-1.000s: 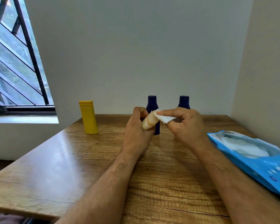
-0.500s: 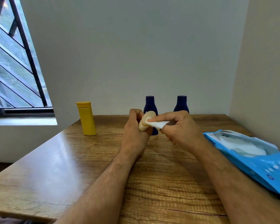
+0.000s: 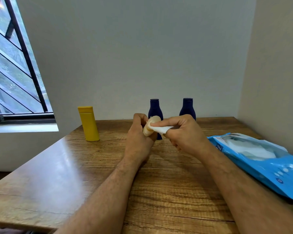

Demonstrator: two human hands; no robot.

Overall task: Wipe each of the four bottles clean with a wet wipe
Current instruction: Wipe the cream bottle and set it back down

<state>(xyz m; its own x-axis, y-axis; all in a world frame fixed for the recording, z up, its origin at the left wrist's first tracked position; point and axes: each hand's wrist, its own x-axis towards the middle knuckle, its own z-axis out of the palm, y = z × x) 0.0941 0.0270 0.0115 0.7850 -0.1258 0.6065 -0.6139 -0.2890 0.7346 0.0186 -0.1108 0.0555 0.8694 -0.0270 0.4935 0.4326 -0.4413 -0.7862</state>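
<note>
Standing upright at the left of the table (image 3: 61, 168) is a yellow bottle (image 3: 89, 124). Further right, the left hand (image 3: 139, 139) grips a small cream bottle (image 3: 150, 125), tilted and held above the wood. The right hand (image 3: 184, 134) pinches a white wipe (image 3: 161, 129) against it. Two dark blue bottles (image 3: 155, 108) (image 3: 187, 108) stand behind, apparently near the wall. A blue wipes pack (image 3: 267, 164) lies at the right.

I see soft daylight entering through the window (image 3: 15, 68) at left, laying pale glare on the table (image 3: 61, 159) near its left edge, while wide-angle distortion bends the frame's edges and focus stays fairly sharp.
</note>
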